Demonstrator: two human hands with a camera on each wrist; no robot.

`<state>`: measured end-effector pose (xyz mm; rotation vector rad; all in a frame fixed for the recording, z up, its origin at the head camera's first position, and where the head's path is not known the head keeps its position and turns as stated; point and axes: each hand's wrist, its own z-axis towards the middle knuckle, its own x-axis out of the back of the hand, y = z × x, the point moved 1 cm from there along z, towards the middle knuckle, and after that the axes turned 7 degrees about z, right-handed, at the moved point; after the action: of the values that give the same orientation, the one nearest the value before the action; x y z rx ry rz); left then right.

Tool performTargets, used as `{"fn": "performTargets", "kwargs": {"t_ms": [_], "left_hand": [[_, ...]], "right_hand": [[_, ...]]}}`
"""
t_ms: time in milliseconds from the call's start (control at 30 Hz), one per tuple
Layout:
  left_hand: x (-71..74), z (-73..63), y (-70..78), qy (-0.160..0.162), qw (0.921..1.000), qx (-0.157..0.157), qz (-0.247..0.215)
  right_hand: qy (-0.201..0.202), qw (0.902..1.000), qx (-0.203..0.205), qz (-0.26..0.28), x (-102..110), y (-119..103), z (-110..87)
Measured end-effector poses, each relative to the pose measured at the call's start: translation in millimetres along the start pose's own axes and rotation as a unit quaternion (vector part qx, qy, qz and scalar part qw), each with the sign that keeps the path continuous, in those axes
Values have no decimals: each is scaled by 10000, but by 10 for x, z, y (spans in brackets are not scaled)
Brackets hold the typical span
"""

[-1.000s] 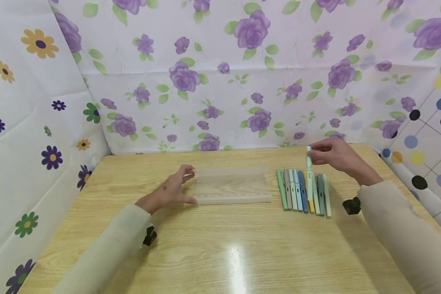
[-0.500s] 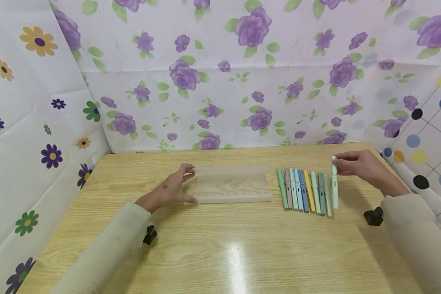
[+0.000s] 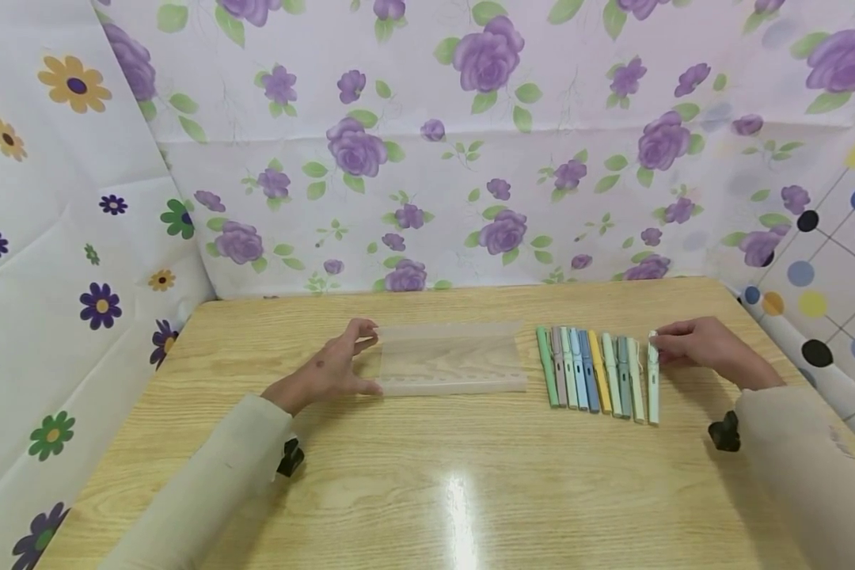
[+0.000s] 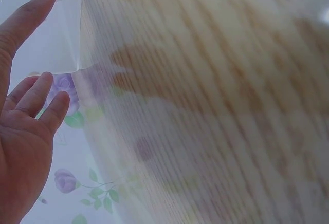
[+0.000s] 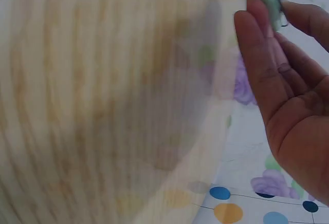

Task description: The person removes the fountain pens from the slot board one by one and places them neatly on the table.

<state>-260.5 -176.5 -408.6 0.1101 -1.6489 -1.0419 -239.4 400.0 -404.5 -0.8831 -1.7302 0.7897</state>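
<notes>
A clear plastic tray (image 3: 463, 388) lies lengthwise on the wooden table. At its left end my left hand (image 3: 331, 366) spreads its thumb and fingers, tips right at the near and far corners. In the left wrist view the fingers (image 4: 55, 112) look mostly straight. My right hand (image 3: 708, 350) pinches the top end of a pale green pen (image 3: 653, 392), which lies lengthwise at the right end of a row of pens. The right wrist view shows thumb and fingers on either side of the pen's clip end (image 5: 267, 0).
Several pens lie side by side right of the tray, from a green pen (image 3: 546, 368) through a yellow pen (image 3: 598, 370) to a pale cream-green pen (image 3: 636, 381). Flowered cloth (image 3: 427, 198) hangs behind the wooden table (image 3: 370, 491); patterned cloth flanks both sides.
My right hand has carried the pale green pen from over the yellow pen rightward past the row, then lowered it at the row's right end. The left hand and tray stay put.
</notes>
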Motion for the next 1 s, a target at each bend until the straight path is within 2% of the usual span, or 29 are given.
{"fn": "performTargets", "kwargs": {"t_ms": [233,400,833,1000], "left_hand": [[-4,4,-7,-25,10000,34,-14],[-7,5,-11,-7,10000,46,-6],[-12,7,7,-52,9999,102,-65],[-7,5,13,-100,9998,179,-5]], "right_hand": [[-134,9995,-292,-28,-62,41,74],[-106,9992,-306,-213,-90,14,82],[-92,9991,-342,-244,-97,29,90],[80,9986,-191,-489,-85,-42,47]]}}
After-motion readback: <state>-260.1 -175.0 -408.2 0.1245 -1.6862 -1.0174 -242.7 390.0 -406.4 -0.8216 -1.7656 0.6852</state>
